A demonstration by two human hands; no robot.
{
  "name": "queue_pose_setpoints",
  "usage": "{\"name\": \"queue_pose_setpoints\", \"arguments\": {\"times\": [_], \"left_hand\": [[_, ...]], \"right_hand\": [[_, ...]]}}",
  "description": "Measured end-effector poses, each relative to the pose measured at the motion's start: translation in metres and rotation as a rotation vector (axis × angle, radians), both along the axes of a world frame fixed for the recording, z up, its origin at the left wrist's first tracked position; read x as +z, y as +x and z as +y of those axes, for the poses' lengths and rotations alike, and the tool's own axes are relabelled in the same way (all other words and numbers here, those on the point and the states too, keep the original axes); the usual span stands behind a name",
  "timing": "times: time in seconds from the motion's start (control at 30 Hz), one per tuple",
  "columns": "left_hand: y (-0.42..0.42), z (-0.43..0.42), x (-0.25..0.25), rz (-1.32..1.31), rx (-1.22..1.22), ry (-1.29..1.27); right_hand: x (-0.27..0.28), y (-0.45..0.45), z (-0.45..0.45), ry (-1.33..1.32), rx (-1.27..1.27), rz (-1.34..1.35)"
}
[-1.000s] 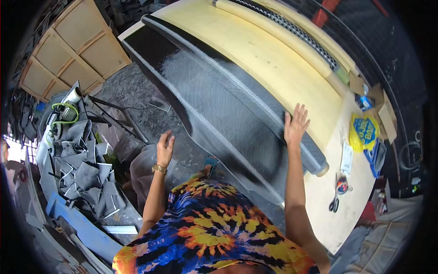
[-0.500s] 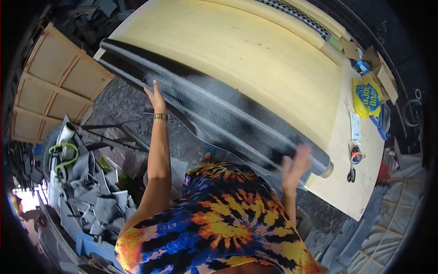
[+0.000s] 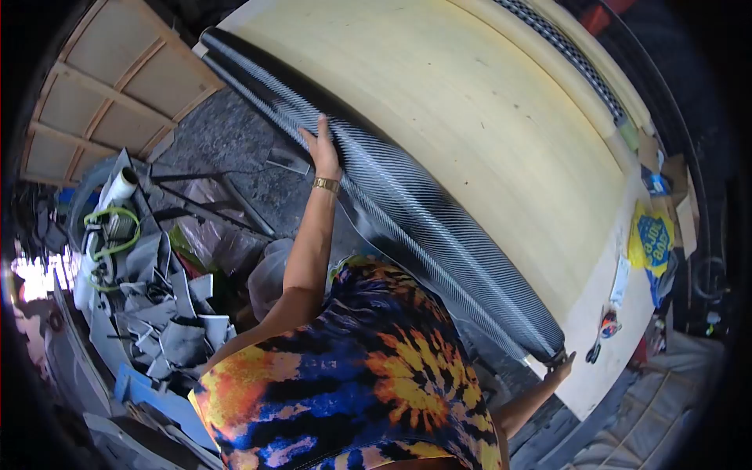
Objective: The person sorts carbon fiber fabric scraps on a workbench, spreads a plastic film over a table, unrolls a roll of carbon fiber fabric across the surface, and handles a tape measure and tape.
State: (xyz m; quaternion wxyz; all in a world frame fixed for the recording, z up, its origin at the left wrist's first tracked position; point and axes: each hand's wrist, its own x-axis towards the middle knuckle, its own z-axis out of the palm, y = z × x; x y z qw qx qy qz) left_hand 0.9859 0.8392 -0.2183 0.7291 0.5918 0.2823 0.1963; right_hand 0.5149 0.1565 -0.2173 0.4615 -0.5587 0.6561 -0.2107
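Observation:
A long roll of black-and-silver woven cloth [image 3: 423,200] lies along the near edge of the pale yellow table [image 3: 486,102], with a loose part hanging over the edge. My left hand [image 3: 322,150] rests on the cloth's near side toward the far left, thumb and fingers apart, a watch on the wrist. At the roll's near right end is my right hand [image 3: 561,366], touching the end; its fingers are partly hidden there, and how they close cannot be made out.
Scissors [image 3: 594,352] and a small round item [image 3: 609,323] lie on the table's right part, near a yellow and blue bag [image 3: 652,239]. More rolls [image 3: 564,55] line the far edge. Scraps [image 3: 184,341] are heaped at left, below a wooden-framed panel [image 3: 102,90].
My right hand has gone from the top of the roll to its right end. My left hand has moved from beside the table onto the cloth. Less cloth hangs spread out, and the view has shifted.

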Motion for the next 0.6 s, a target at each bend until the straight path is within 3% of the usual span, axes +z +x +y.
{"name": "queue_pose_setpoints", "arguments": {"times": [0.03, 0.07, 0.1, 0.17, 0.27, 0.33, 0.4, 0.5, 0.6], "left_hand": [[0.003, 0.002, -0.01, 0.008, 0.022, 0.0], [0.006, 0.004, -0.014, -0.042, 0.006, -0.05], [0.001, -0.001, -0.001, -0.019, 0.019, -0.07], [-0.004, -0.003, 0.013, -0.064, -0.023, -0.21], [0.008, 0.016, -0.014, -0.015, -0.023, -0.151], [0.014, 0.029, -0.032, -0.012, -0.039, -0.324], [0.012, 0.031, -0.015, -0.13, -0.099, -0.442], [0.006, 0.045, 0.008, -0.19, -0.272, -0.688], [-0.006, 0.058, 0.031, -0.216, -0.352, -0.799]], "right_hand": [[0.02, 0.01, 0.015, 0.11, -0.011, 0.029], [0.019, 0.014, 0.012, 0.226, 0.069, -0.104], [0.014, 0.011, 0.005, 0.345, 0.142, -0.237], [0.018, 0.012, 0.003, 0.418, 0.191, -0.258], [0.029, 0.014, 0.014, 0.316, 0.236, -0.254], [0.049, 0.009, 0.028, 0.174, 0.223, -0.18], [0.072, -0.002, 0.044, 0.156, 0.212, -0.262], [0.117, -0.015, 0.096, -0.085, 0.152, -0.438], [0.124, -0.035, 0.121, -0.19, 0.068, -0.519]]}}
